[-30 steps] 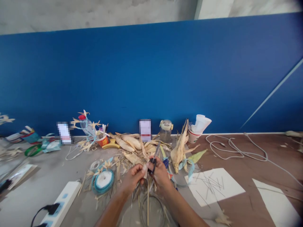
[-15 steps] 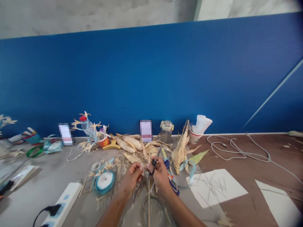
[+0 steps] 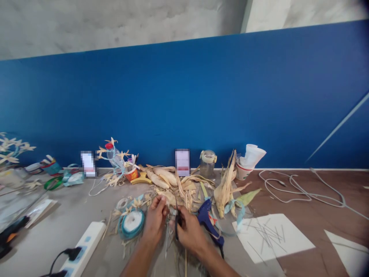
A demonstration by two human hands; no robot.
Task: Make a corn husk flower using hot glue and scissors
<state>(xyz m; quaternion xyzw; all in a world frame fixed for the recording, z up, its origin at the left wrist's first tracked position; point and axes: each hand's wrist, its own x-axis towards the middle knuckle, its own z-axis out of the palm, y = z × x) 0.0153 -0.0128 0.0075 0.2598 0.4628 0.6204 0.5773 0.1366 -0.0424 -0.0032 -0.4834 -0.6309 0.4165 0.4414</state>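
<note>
My left hand (image 3: 156,217) is closed in a pinch, thumb against fingers; what it holds is too small to make out. Below its fingertips runs a thin pale line (image 3: 166,238), like wire or thread. In my right hand (image 3: 190,231) is a pair of scissors (image 3: 178,225) with black handles, blades pointing away from me. Dried corn husks (image 3: 188,192) lie just beyond both hands. A spool of blue ribbon (image 3: 132,223) sits left of my left hand. Close by my right hand rests a blue glue gun (image 3: 210,223).
A white power strip (image 3: 83,250) lies front left. At the back stand a bottle with husk flowers (image 3: 112,156), a phone (image 3: 182,163), a lidded jar (image 3: 208,163) and a paper cup (image 3: 243,171). Thin sticks (image 3: 266,234) lie on white paper at right, near a white cable (image 3: 302,190).
The scissors have come down and turned more upright in my right hand. My hands have lowered slightly, uncovering more of the glue gun. The whole view has shifted a little.
</note>
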